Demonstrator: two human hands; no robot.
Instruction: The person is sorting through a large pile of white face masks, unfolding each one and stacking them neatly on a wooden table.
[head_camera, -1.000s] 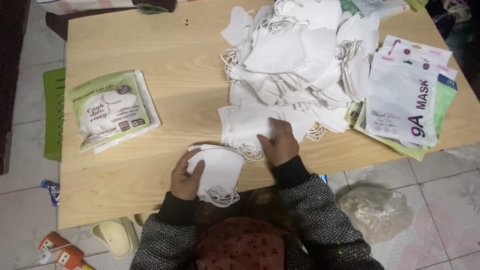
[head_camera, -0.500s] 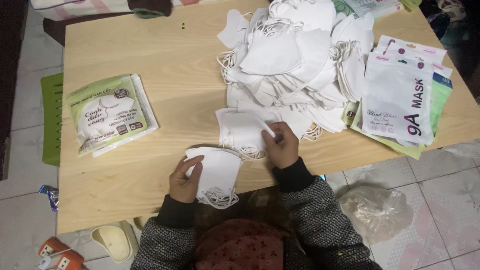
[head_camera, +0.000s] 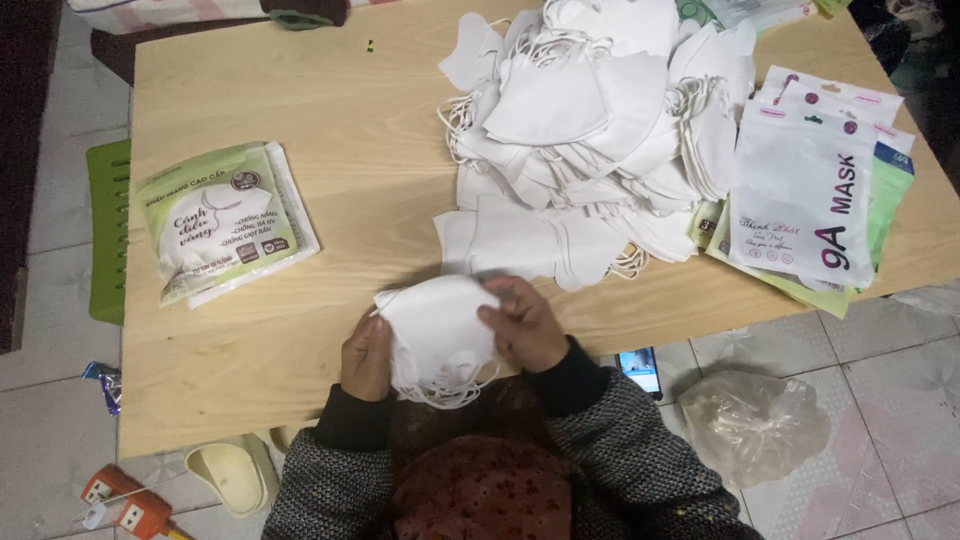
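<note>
you are looking down at a pale wooden worktop (head_camera: 300, 100). both your hands are clamped on a small stack of white face masks (head_camera: 435, 325) at the near edge: your left hand (head_camera: 367, 357) grips its left side, your right hand (head_camera: 522, 325) pinches its right side, fingers curled over the top. ear loops dangle from the stack toward you. just beyond it lies a big loose heap of white masks (head_camera: 590, 120). to the right of the heap sit flat printed pouches (head_camera: 805, 190), white on top, green beneath. far left on the worktop lies a green and white packet (head_camera: 220, 220), well apart from your hands
</note>
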